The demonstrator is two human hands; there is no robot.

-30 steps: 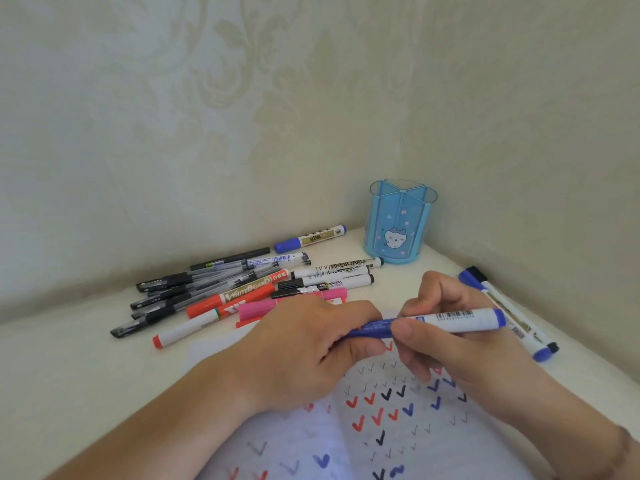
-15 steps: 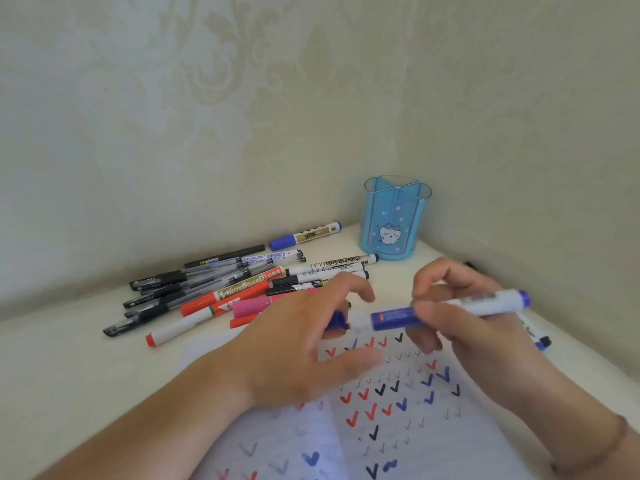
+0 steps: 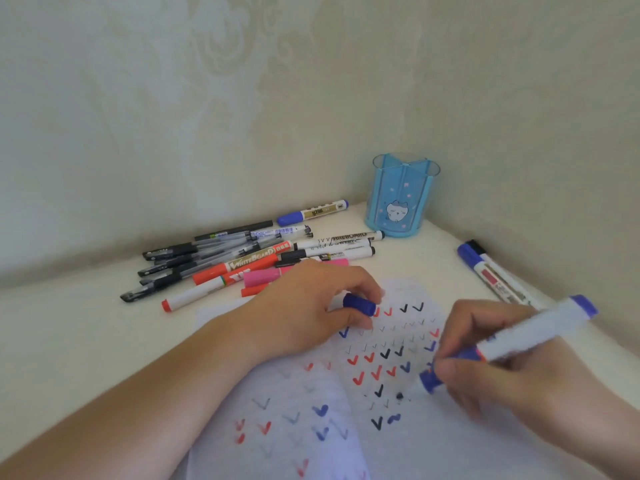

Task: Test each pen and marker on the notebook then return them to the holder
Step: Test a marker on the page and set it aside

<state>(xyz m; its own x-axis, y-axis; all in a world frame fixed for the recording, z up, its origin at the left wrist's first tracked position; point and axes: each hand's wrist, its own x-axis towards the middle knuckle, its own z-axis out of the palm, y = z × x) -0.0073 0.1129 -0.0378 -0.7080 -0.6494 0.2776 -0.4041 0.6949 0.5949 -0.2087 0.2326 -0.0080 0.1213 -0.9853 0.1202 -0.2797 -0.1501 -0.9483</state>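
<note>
Left of centre: loose pile of pens and markers [image 3: 242, 261] lying flat on the table [image 3: 69, 334], black gel pens at the far left, red and pink markers toward the middle, white whiteboard markers on the pile's right end. One blue-capped marker [image 3: 311, 213] sits just behind the pile.

Centre: left hand [image 3: 304, 313] rests on the top edge of the notebook [image 3: 433, 441], fingers curled, pinching a blue cap [image 3: 360, 304] between thumb and fingertips. Page is covered in red, black and blue check marks.

Upper centre-right: blue holder [image 3: 401, 195] stands upright in the wall corner, no pens visible in it.

Right: right hand [image 3: 512, 368] grips the uncapped blue marker [image 3: 519, 337], barrel tilted up to the right, tip [image 3: 431, 381] down at the page; blurred, can't tell if it touches paper. Hands are apart.

Far right, along the wall: two more markers [image 3: 491, 271] lying side by side.
</note>
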